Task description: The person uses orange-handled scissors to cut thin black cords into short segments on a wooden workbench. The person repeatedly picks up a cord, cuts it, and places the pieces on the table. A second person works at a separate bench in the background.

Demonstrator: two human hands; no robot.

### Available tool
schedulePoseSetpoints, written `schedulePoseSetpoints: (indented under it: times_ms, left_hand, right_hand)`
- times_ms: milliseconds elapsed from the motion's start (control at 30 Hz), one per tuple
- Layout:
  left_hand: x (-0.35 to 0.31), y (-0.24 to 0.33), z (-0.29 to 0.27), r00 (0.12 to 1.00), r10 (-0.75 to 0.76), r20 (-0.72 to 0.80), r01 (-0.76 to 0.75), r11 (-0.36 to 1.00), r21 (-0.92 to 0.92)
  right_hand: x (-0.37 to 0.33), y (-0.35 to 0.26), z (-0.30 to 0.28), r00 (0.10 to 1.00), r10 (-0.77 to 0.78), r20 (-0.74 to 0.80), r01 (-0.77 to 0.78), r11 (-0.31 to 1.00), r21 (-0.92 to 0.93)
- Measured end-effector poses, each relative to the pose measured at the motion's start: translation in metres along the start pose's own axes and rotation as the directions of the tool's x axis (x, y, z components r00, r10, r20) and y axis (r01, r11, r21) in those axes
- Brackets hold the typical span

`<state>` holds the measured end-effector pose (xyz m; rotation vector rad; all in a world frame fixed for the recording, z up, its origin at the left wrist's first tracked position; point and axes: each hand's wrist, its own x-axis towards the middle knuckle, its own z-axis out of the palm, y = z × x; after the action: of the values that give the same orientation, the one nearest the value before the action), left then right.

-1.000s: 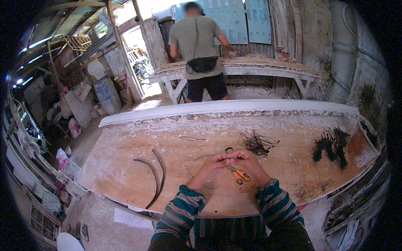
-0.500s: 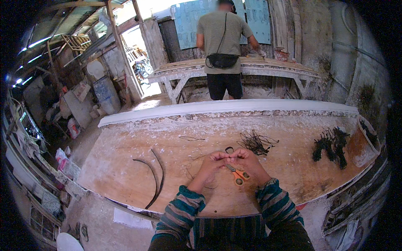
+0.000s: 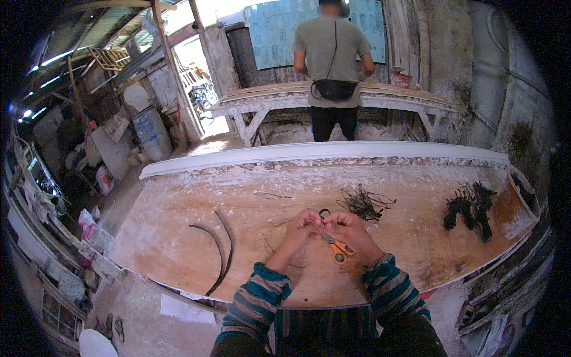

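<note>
My left hand [image 3: 304, 225] and my right hand [image 3: 349, 227] meet over the middle of the table, both closed in a pinch with fingertips almost touching. A small dark loop [image 3: 324, 212] rises between those fingertips; whether it is strip or cord is too small to tell. Beneath my hands lie scissors with orange handles [image 3: 339, 251], their blades partly hidden by the fingers. Just beyond my right hand is a loose bundle of thin black cords [image 3: 364, 203]. Two curved black strips [image 3: 223, 256] rest to the left of my left hand.
Dark tufted bundles [image 3: 470, 211] lie at the right beside a tipped, worn container [image 3: 516, 208]. A white ledge [image 3: 321, 152] runs along the table's far edge. Past it, a person [image 3: 333, 59] stands facing a second workbench [image 3: 262, 102]. One thin cord [image 3: 272, 196] lies farther up the table.
My fingers have shifted slightly, and the dark loop between them shows a little differently. The person at the far bench has moved to the right and drawn the outstretched arm in.
</note>
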<state>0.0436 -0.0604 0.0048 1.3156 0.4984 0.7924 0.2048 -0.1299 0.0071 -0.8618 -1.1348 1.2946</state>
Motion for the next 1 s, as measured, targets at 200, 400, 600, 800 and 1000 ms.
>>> schedulePoseSetpoints:
  times_ms: [200,400,600,800,1000]
  left_hand:
    - [0.01,-0.009,-0.013,0.995,0.097,0.011,-0.098,0.995,0.038]
    - [0.005,-0.003,-0.016,1.0,0.018,-0.011,-0.019,1.0,-0.009]
    - [0.005,-0.003,-0.012,0.984,0.048,0.171,-0.072,0.987,0.142]
    - [0.009,-0.014,-0.017,0.989,0.049,0.139,-0.068,0.989,0.133]
    - [0.007,-0.015,-0.01,0.998,0.004,0.068,-0.004,1.0,-0.005]
  right_hand:
    - [-0.002,-0.011,0.016,0.997,-0.028,-0.073,0.039,0.987,0.159]
    - [0.006,0.018,-0.012,0.996,-0.09,-0.025,0.086,0.988,-0.131]
    - [0.006,0.013,-0.001,0.991,-0.129,-0.043,0.127,0.991,-0.053]
    - [0.005,0.007,0.007,0.99,-0.12,-0.077,0.114,0.99,-0.081]
    - [0.002,0.001,0.015,0.993,-0.071,-0.091,0.064,0.995,-0.071]
